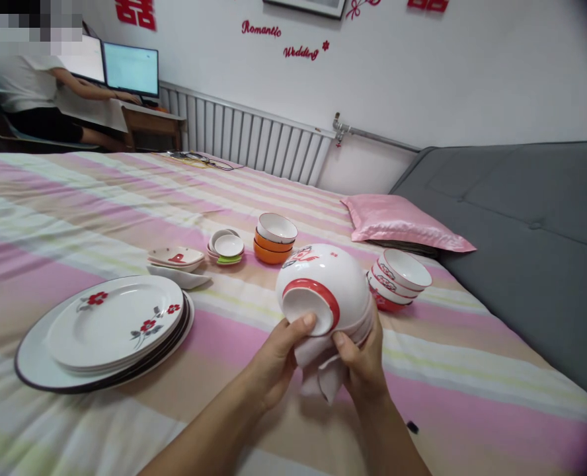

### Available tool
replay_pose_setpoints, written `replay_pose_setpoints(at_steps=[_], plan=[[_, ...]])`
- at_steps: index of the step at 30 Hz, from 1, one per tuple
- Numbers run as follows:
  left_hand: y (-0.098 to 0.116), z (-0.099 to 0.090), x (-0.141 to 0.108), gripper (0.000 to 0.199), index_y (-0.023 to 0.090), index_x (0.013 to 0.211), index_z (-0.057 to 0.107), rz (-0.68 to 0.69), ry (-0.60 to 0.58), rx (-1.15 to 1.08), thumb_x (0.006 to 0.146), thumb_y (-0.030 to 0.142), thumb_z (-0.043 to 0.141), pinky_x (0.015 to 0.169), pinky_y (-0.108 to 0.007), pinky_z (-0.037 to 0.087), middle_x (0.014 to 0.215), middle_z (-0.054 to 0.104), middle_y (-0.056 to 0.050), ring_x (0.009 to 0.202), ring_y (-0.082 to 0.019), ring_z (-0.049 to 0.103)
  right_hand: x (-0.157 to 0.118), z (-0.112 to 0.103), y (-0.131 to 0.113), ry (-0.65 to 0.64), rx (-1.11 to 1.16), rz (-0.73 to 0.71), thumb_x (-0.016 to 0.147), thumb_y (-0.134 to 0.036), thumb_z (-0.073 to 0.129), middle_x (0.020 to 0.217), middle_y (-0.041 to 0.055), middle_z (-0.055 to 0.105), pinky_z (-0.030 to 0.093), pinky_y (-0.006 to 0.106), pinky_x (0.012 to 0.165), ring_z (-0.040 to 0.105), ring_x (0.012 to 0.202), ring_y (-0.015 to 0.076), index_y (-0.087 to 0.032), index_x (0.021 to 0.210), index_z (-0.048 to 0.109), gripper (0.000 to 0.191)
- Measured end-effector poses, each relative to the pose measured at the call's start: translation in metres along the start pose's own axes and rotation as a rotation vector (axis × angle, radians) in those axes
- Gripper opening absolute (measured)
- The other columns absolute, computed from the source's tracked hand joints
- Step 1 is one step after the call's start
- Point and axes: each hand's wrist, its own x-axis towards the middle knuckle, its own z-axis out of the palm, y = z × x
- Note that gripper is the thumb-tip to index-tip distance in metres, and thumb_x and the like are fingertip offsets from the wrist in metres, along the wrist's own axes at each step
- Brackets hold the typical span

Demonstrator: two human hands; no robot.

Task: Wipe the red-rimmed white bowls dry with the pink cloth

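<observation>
A white bowl (346, 281) with a red foot ring and a red and grey pattern is held tilted above the bed, its base turned towards me. My left hand (284, 354) grips it from the left, thumb on the foot. On the right side my right hand (365, 360) presses a pale cloth (326, 377) against the bowl, thumb near the foot ring. The cloth hangs down between both hands. Behind the bowl to the right stands a stack of patterned bowls (406, 270). The fingers under the bowl are mostly hidden.
A stack of plates (117, 320) lies at left. Beyond are small dishes (184, 256), little round dishes (228, 244) and stacked orange and white bowls (272, 251). A pink pillow (402, 218) rests by the grey headboard (521, 218). A person (30, 86) sits at a desk far left.
</observation>
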Motion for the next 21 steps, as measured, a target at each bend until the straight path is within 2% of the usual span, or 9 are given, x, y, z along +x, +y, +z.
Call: replay_pose_setpoints(at_steps=[4,7,8,11,13,16,21], plan=[[0.013,-0.001,-0.002,0.059,0.014,0.117,0.061,0.089,-0.025,0.186,0.069,0.045,0.078,0.085,-0.035,0.048,0.114,0.068,-0.013,0.108,-0.031,0.061,0.004,-0.011,-0.009,-0.045,-0.013,-0.002,0.066,-0.033,0.071,0.097,0.0057,0.065,0.053,0.029,0.077,0.063,0.087,0.0207,-0.023,0.114,0.047,0.055],[0.028,-0.007,-0.001,0.08,0.021,0.131,0.048,0.229,0.009,0.262,0.061,0.032,0.085,0.086,-0.035,0.047,0.126,0.062,-0.011,0.115,-0.031,0.057,0.009,-0.023,-0.011,-0.102,-0.043,-0.011,0.064,-0.037,0.072,0.092,0.0055,0.064,0.052,0.03,0.074,0.063,0.085,0.0217,-0.021,0.11,0.05,0.053],[0.032,-0.009,0.0,0.081,0.021,0.132,0.046,0.24,-0.003,0.285,0.061,0.031,0.084,0.088,-0.035,0.046,0.13,0.059,-0.011,0.116,-0.031,0.055,0.011,-0.027,-0.012,-0.112,-0.047,-0.021,0.063,-0.038,0.074,0.094,0.0059,0.064,0.052,0.03,0.073,0.063,0.085,0.022,-0.021,0.11,0.051,0.055],[0.04,-0.016,0.0,0.083,0.021,0.132,0.045,0.195,-0.095,0.366,0.059,0.026,0.084,0.09,-0.038,0.046,0.133,0.056,-0.013,0.116,-0.031,0.054,0.018,-0.04,-0.016,-0.19,-0.094,-0.019,0.059,-0.037,0.075,0.098,0.0064,0.064,0.052,0.029,0.073,0.062,0.086,0.0219,-0.02,0.11,0.054,0.058],[0.04,-0.019,0.0,0.085,0.022,0.131,0.044,0.162,-0.12,0.414,0.057,0.022,0.084,0.089,-0.039,0.047,0.132,0.055,-0.013,0.116,-0.032,0.054,0.02,-0.047,-0.021,-0.253,-0.155,-0.011,0.057,-0.032,0.075,0.093,0.0047,0.062,0.051,0.026,0.069,0.06,0.083,0.0207,-0.021,0.106,0.056,0.054],[0.038,-0.02,0.001,0.087,0.022,0.131,0.044,0.145,-0.105,0.463,0.054,0.017,0.083,0.085,-0.038,0.049,0.127,0.057,-0.012,0.113,-0.031,0.055,0.022,-0.052,-0.026,-0.334,-0.233,0.034,0.054,-0.023,0.073,0.089,0.002,0.06,0.048,0.022,0.062,0.059,0.077,0.0181,-0.022,0.105,0.055,0.054],[0.034,-0.024,0.005,0.084,0.022,0.127,0.048,0.147,-0.053,0.472,0.051,0.016,0.083,0.078,-0.034,0.05,0.112,0.062,-0.008,0.101,-0.027,0.059,0.02,-0.05,-0.026,-0.35,-0.262,0.03,0.055,-0.017,0.067,0.084,0.0004,0.058,0.049,0.021,0.063,0.058,0.072,0.0165,-0.023,0.105,0.053,0.052]])
